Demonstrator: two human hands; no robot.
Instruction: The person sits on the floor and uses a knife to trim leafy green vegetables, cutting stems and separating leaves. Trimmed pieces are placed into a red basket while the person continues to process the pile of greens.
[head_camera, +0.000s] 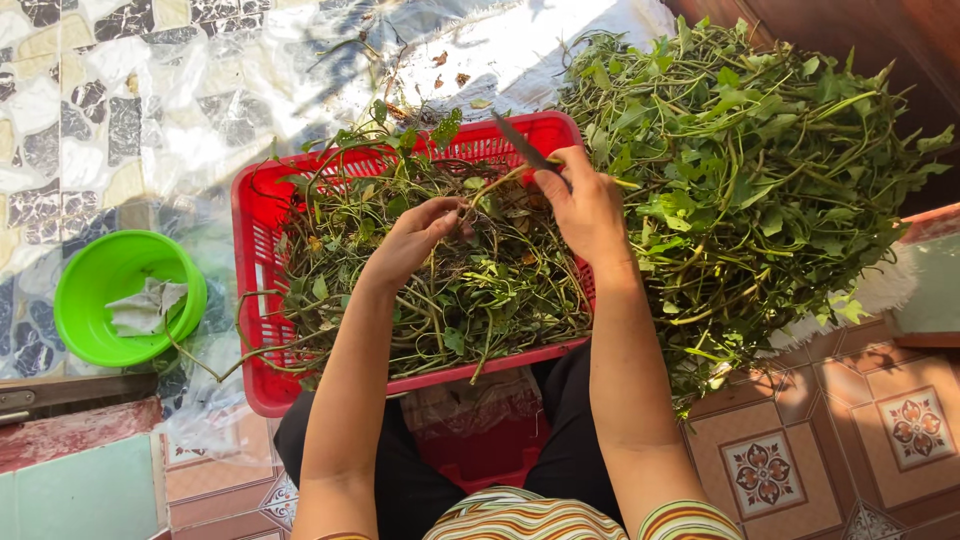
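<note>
Head view: over the red slatted plastic basket (262, 300), the left hand (415, 240) pinches a thin, limp green stem (497, 180), probably best held near its cut end, while the right hand (585, 205) grips a dark-bladed knife (520, 143).

A red basket (262, 235) holds green stems (450, 280) beside a lime-green bowl (90, 275) on flower-patterned tiles (765, 472).

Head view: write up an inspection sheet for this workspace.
Surface: patterned tile floor, partly covered by clear plastic sheet.
Job's things: red basket of trimmed vines; green stem; dark-bladed knife.
Clutter: green bowl with scraps; big heap of leafy greens.
Grippers: left hand pinches the stem; right hand grips the knife.
Cables: nothing seen.
Surroundings: wooden wall, sunlit.
</note>
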